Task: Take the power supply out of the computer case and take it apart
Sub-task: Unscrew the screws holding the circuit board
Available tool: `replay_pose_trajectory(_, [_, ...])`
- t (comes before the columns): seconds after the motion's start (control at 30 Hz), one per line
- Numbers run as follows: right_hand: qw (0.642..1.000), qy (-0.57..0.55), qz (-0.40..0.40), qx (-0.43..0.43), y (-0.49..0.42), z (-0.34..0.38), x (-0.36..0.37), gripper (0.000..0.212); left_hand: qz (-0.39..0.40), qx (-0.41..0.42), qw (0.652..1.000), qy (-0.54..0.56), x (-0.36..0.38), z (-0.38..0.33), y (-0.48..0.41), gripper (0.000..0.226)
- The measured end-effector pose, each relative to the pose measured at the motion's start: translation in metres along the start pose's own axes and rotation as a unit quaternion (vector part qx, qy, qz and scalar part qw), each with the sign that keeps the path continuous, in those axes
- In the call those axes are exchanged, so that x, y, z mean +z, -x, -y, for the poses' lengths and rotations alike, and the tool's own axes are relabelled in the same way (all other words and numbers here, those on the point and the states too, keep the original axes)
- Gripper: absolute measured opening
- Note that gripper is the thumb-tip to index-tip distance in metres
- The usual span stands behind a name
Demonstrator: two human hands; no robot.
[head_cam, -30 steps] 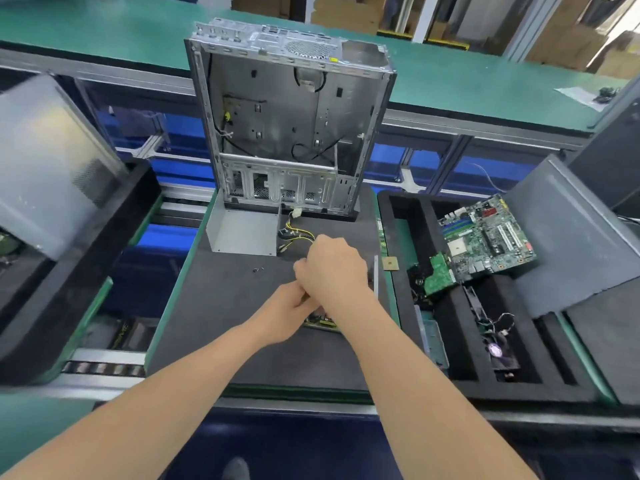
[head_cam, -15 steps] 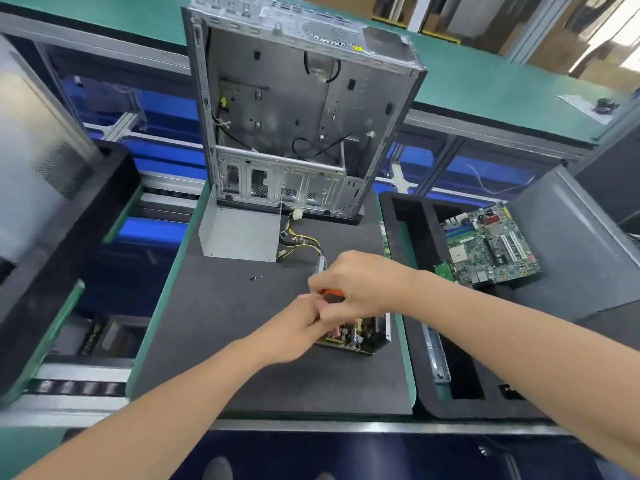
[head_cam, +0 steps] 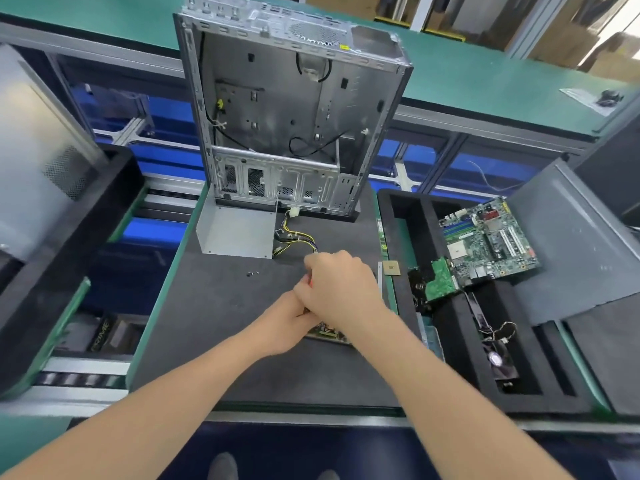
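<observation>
Power supply board (head_cam: pixel 329 333) lies flat on the dark-matted counter (head_cam: pixel 207 334) right in front of you. It is mostly hidden under your two hands, and only its near edge with a few components shows. Your right hand (head_cam: pixel 341 289) sits on top, fingers curled into a fist around an orange-red tool handle (head_cam: pixel 308 280), of which only a sliver shows left of the knuckles. Your left hand (head_cam: pixel 284 323) comes in beneath it, touching the right hand. Its fingers are covered, so whether it grips the board or only rests there cannot be told.

Your power supply cover (head_cam: pixel 235 233), a bare grey metal box, stands farther back on the counter, apart from the board and against the foot of the computer case (head_cam: pixel 277 109). A cable bundle (head_cam: pixel 294 237) of yellow and black wires with white plugs runs from beside the cover toward your right hand. The case stands upright at the far end of the counter, open side facing you, with a few black cables inside. Two small screws (head_cam: pixel 252 273) lie on the mat left of your hands.

A square processor chip (head_cam: pixel 390 268) sits on the counter's green right edge, near your right hand. To the right, a black foam tray (head_cam: pixel 391 216) holds a motherboard (head_cam: pixel 488 237), a small green card (head_cam: pixel 440 284) beside it, and a fan (head_cam: pixel 498 362) in a nearer slot. A grey side panel (head_cam: pixel 571 244) leans over the tray's right side.
</observation>
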State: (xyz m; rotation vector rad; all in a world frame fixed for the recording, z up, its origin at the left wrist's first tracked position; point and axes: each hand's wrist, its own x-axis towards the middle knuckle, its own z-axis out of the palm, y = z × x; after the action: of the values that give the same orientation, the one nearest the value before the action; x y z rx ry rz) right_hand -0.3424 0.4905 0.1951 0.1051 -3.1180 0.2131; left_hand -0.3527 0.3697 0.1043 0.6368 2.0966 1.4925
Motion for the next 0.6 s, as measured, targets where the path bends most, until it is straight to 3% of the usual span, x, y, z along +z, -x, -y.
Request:
replay_pose_trajectory(0.07, [0.989,0.008,0.027,-0.146,-0.006,-0.017,-0.009,0.012,0.011,-0.001,1.0,-0.019,-0.003,0.002,-0.004,0.027])
replay_pose_trajectory(0.17, [0.93,0.047,0.073,-0.357,-0.015,-0.035,-0.023,0.018,0.051,0.044,0.995,-0.068,-0.007,0.001,-0.005,0.022])
replay_pose_trajectory(0.27, [0.914,0.045,0.095,-0.391,-0.02,-0.039,-0.031,0.024,0.053,0.078,0.993,-0.074,-0.005,0.0,-0.004,0.027])
replay_pose_trajectory(0.33, [0.94,0.035,0.088,-0.329,-0.013,-0.034,-0.033,0.021,0.043,0.08,0.994,-0.059,-0.003,0.0,-0.002,0.032])
replay_pose_trajectory(0.43, [0.993,0.004,0.016,-0.115,0.009,-0.017,-0.021,0.031,0.024,0.057,0.997,-0.038,-0.001,-0.002,0.002,0.024])
replay_pose_trajectory(0.5, [0.999,0.017,-0.034,0.021,0.018,0.001,-0.011,0.035,0.014,0.048,0.999,-0.019,0.001,-0.006,0.004,0.035])
replay_pose_trajectory(0.6, [0.993,0.006,-0.044,0.113,0.012,0.016,-0.001,0.029,0.013,0.027,1.0,0.0,0.003,-0.006,0.003,0.025])
